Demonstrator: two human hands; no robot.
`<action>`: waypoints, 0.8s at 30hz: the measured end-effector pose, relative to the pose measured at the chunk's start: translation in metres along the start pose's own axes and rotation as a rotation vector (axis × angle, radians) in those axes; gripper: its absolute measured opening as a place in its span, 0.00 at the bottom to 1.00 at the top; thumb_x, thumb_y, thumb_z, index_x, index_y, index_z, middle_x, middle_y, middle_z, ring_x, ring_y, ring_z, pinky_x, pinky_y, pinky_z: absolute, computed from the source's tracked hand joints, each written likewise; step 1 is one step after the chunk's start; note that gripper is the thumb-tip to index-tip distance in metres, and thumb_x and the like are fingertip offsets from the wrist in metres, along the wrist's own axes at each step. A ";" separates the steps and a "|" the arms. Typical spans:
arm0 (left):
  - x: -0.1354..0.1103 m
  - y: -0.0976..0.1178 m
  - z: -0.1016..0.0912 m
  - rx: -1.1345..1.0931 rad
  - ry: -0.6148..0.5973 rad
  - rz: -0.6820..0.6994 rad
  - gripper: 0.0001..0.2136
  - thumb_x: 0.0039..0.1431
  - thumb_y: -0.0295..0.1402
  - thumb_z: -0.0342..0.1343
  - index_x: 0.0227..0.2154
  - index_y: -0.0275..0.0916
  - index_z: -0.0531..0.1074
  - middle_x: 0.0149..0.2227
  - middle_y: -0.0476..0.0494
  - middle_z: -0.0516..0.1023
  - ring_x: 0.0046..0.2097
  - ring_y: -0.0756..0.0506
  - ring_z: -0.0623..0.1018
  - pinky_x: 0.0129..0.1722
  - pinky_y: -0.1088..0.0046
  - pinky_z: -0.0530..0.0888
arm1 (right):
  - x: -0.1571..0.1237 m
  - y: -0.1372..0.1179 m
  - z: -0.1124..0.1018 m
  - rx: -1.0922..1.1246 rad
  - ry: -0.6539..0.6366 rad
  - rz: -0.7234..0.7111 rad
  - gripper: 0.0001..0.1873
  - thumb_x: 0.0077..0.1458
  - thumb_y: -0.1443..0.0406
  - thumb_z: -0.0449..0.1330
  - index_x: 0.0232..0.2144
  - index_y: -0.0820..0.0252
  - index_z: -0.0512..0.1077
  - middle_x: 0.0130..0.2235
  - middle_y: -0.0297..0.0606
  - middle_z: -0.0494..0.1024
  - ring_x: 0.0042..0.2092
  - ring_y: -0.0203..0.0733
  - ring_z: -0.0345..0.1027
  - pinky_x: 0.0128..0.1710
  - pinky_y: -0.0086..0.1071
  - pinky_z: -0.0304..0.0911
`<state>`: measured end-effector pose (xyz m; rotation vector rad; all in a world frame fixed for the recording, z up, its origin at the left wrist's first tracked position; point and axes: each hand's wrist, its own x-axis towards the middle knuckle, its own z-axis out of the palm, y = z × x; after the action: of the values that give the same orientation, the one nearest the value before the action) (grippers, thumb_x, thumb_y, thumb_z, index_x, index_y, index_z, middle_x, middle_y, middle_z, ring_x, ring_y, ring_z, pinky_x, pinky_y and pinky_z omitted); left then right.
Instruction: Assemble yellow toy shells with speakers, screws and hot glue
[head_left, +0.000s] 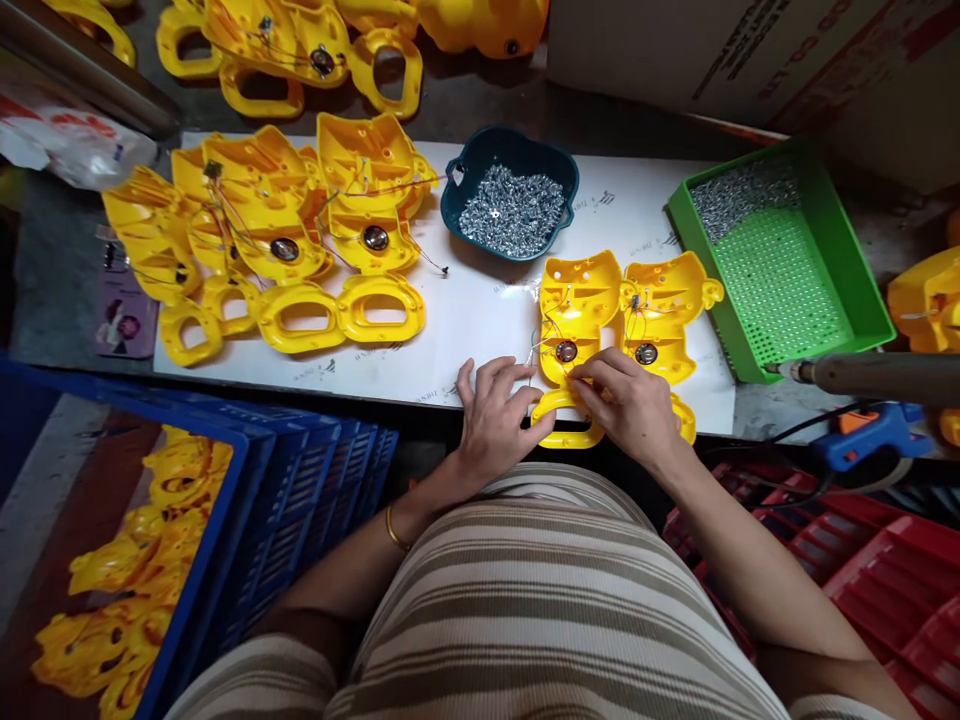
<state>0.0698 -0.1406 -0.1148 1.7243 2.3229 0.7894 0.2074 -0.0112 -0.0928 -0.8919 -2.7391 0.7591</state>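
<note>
White-topped bench (465, 330), cluttered. Far-left corner: heap of yellow shells (285, 240). Right edge: green tray (870, 300). Far edge: teal bowl of screws (510, 190). Near edge: yellow shell half (577, 300), open side up. Left hand (491, 415) lies slack by its handle loop (566, 437), gripping nothing. Right hand (630, 405) pinches the shell below the speaker (566, 351). Best, I judge: brace the loop and route the thin wires (541, 335) clear of the rim.

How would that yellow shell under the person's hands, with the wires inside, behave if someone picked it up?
The yellow shell looks like thin hollow moulded plastic, so probably stiff and light for its size. Its thin wires lie loose and would likely flop or snag. Lying flat, open side up, with a handle loop, it seems unlikely to roll.
</note>
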 end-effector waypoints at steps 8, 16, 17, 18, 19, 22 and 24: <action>0.001 -0.002 0.002 -0.013 0.036 0.023 0.04 0.53 0.35 0.62 0.28 0.42 0.76 0.45 0.43 0.79 0.53 0.37 0.72 0.58 0.47 0.55 | -0.010 0.004 0.013 -0.228 0.103 -0.133 0.13 0.64 0.64 0.51 0.39 0.57 0.76 0.37 0.38 0.79 0.34 0.35 0.70 0.26 0.29 0.54; 0.000 -0.001 0.002 -0.036 0.049 0.036 0.03 0.53 0.34 0.62 0.28 0.42 0.75 0.45 0.44 0.79 0.53 0.38 0.72 0.59 0.48 0.56 | -0.021 -0.006 -0.004 -0.528 -0.199 -0.334 0.22 0.60 0.73 0.48 0.56 0.72 0.66 0.47 0.50 0.76 0.42 0.45 0.70 0.23 0.35 0.65; 0.000 -0.001 0.003 -0.038 0.049 0.036 0.03 0.53 0.34 0.62 0.27 0.42 0.75 0.45 0.44 0.79 0.53 0.38 0.72 0.59 0.49 0.57 | -0.022 -0.008 -0.004 -0.550 -0.233 -0.340 0.23 0.59 0.75 0.47 0.56 0.73 0.65 0.48 0.52 0.75 0.43 0.46 0.70 0.23 0.35 0.66; 0.000 -0.001 0.003 -0.039 0.052 0.039 0.03 0.53 0.33 0.62 0.27 0.41 0.75 0.45 0.44 0.79 0.53 0.38 0.72 0.59 0.49 0.57 | -0.021 -0.010 -0.004 -0.565 -0.256 -0.347 0.23 0.59 0.76 0.47 0.56 0.74 0.65 0.48 0.53 0.74 0.44 0.47 0.69 0.23 0.35 0.67; 0.001 -0.001 0.003 -0.040 0.057 0.038 0.03 0.53 0.33 0.63 0.27 0.41 0.76 0.45 0.44 0.79 0.53 0.38 0.72 0.59 0.49 0.57 | -0.021 -0.011 -0.004 -0.572 -0.272 -0.354 0.23 0.59 0.76 0.46 0.56 0.74 0.65 0.49 0.54 0.74 0.45 0.48 0.69 0.23 0.35 0.68; 0.002 0.001 0.004 -0.035 0.057 0.003 0.03 0.52 0.33 0.64 0.29 0.41 0.77 0.46 0.44 0.79 0.54 0.38 0.72 0.59 0.48 0.57 | -0.021 -0.010 -0.003 -0.539 -0.252 -0.335 0.23 0.59 0.75 0.48 0.56 0.73 0.64 0.48 0.53 0.74 0.45 0.49 0.69 0.25 0.35 0.71; -0.001 0.001 0.003 -0.038 0.034 -0.049 0.05 0.51 0.34 0.65 0.31 0.42 0.77 0.46 0.43 0.78 0.54 0.37 0.71 0.59 0.48 0.57 | -0.022 -0.010 -0.003 -0.470 -0.161 -0.293 0.22 0.60 0.71 0.50 0.57 0.70 0.64 0.48 0.52 0.74 0.45 0.49 0.70 0.26 0.35 0.71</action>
<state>0.0719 -0.1403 -0.1171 1.6444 2.3461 0.8549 0.2205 -0.0297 -0.0847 -0.4870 -3.1560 0.1385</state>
